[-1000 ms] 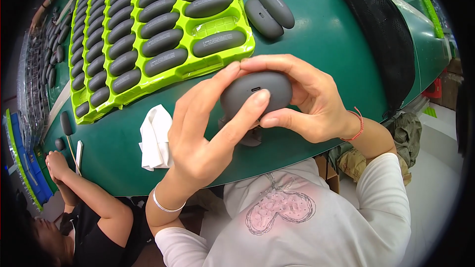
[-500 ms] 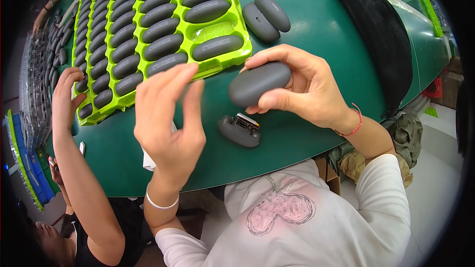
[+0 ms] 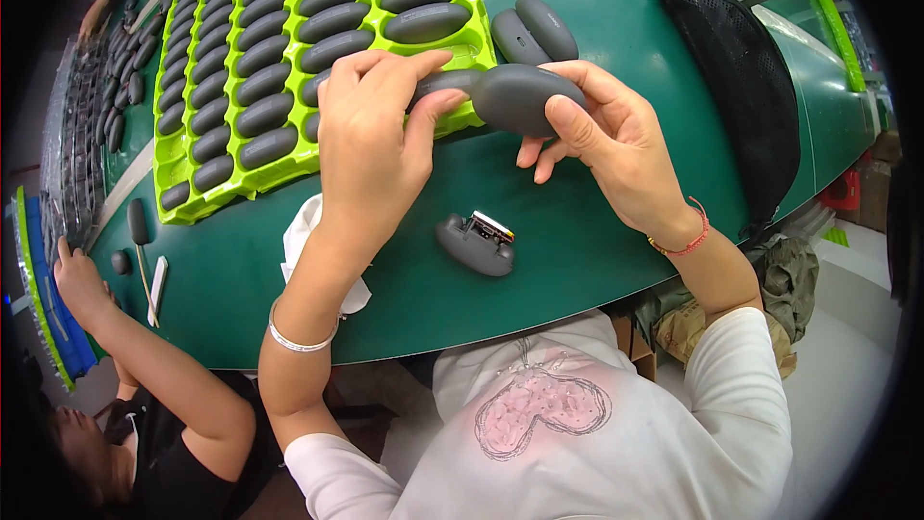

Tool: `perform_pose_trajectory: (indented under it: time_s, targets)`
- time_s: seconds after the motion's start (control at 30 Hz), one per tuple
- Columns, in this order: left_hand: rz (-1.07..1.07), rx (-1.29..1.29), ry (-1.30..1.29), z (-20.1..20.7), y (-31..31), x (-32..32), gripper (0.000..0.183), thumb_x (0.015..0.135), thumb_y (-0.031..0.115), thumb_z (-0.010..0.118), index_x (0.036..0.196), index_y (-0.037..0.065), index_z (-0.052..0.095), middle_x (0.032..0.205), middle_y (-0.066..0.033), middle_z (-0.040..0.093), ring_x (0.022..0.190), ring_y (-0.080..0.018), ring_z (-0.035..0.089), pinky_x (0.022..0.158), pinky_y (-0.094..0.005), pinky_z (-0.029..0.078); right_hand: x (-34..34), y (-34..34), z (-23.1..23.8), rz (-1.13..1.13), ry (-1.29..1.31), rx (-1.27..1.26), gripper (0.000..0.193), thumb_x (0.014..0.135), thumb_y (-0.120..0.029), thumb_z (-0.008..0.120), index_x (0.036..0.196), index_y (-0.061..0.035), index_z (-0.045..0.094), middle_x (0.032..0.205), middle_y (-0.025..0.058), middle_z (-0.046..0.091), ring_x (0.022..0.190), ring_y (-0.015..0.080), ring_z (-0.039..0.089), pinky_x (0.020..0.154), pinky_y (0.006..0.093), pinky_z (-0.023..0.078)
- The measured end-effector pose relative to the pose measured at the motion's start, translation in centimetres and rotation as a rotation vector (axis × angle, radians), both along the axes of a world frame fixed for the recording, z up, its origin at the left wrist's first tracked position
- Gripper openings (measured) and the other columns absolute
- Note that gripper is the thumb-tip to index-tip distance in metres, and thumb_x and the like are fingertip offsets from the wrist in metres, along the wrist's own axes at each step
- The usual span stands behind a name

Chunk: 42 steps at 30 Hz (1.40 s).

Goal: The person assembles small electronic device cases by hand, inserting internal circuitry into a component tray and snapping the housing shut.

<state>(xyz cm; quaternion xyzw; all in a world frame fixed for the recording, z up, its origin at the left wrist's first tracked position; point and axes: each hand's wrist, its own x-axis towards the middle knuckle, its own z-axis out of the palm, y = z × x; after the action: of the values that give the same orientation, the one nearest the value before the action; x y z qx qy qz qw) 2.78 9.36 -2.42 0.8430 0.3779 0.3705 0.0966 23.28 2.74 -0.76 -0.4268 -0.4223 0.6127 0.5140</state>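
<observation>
My right hand (image 3: 611, 140) holds a smooth dark grey oval case (image 3: 525, 101) between thumb and fingers, just above the near right corner of the bright green tray (image 3: 221, 202). The thumb and forefinger of my left hand (image 3: 380, 135) close around another dark oval case (image 3: 445, 89) at that corner, its near end partly hidden by the hand. The two cases look close together, overlapping in view. On the table below my hands lies a dark case part (image 3: 478, 246) with its inner circuit parts showing. Many more cases fill the tray in rows.
Two dark cases (image 3: 532, 34) lie right of the tray, near a black mesh pouch (image 3: 741, 96). White cloth or paper (image 3: 306, 231) sits under my left forearm. At left, a co-worker's hand (image 3: 82, 284) is near a white stick (image 3: 158, 291); loose dark pieces (image 3: 125, 77) lie beyond.
My left hand has moved forward and right onto the tray's corner case. My right hand has lifted its case away toward the tray. The co-worker's hand has left the tray's left side.
</observation>
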Motion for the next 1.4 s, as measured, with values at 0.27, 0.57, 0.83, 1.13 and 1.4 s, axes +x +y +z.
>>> perform_pose_trajectory:
  time_s: [0.27,0.57,0.83,1.13,1.4]
  targets:
    - [0.049,-0.344,-0.579,1.7,0.1,-1.9,0.021,0.098,0.01,0.057,0.114,-0.002,0.065,0.095,-0.005,0.068,0.081,-0.0085,0.06,0.071,-0.0215,0.049,-0.7,2.5,-0.6,-0.046,-0.603,0.509,0.029,0.09,-0.016,0.069,0.115,-0.0014,0.061,0.099,0.0073,0.067,0.085,0.0142,0.063,0.079,0.0264,0.049]
    - [-0.062,-0.684,-0.835,2.5,-1.6,-2.3,0.032,0.104,0.023,0.048,0.12,-0.001,0.062,0.099,-0.0061,0.068,0.08,-0.0125,0.067,0.07,-0.0228,0.053,-3.0,4.2,-1.8,-0.055,-1.135,0.846,0.024,0.085,-0.012,0.068,0.106,-0.0012,0.063,0.102,0.013,0.066,0.101,0.0298,0.056,0.089,0.0403,0.042]
    - [-0.217,-0.99,-0.842,3.8,-3.9,-1.7,0.036,0.097,0.007,0.059,0.129,-0.006,0.051,0.107,-0.0102,0.061,0.087,-0.0165,0.066,0.077,-0.0277,0.055,-1.8,2.7,0.2,-0.081,-1.033,0.952,0.026,0.081,-0.005,0.069,0.106,-0.0014,0.062,0.097,0.0125,0.066,0.095,0.031,0.058,0.083,0.0408,0.047]
    - [-0.11,-0.831,-0.459,2.3,-5.5,-2.0,0.043,0.088,-0.004,0.064,0.13,-0.002,0.053,0.107,-0.0118,0.062,0.098,-0.0173,0.063,0.086,-0.0285,0.051,-2.1,-2.8,0.3,0.302,-1.15,0.656,0.056,0.072,-0.053,0.076,0.091,-0.0022,0.06,0.09,0.0117,0.051,0.084,0.0278,0.051,0.073,0.038,0.041]
    - [-0.15,-0.775,-0.469,1.6,-5.4,-1.9,0.046,0.084,-0.007,0.064,0.129,0.001,0.054,0.109,-0.0123,0.06,0.101,-0.0208,0.063,0.088,-0.0318,0.054,-2.1,-2.7,-0.1,0.372,-1.082,0.624,0.049,0.068,-0.029,0.083,0.099,-0.0024,0.057,0.092,0.0117,0.052,0.085,0.0283,0.051,0.073,0.0381,0.041]
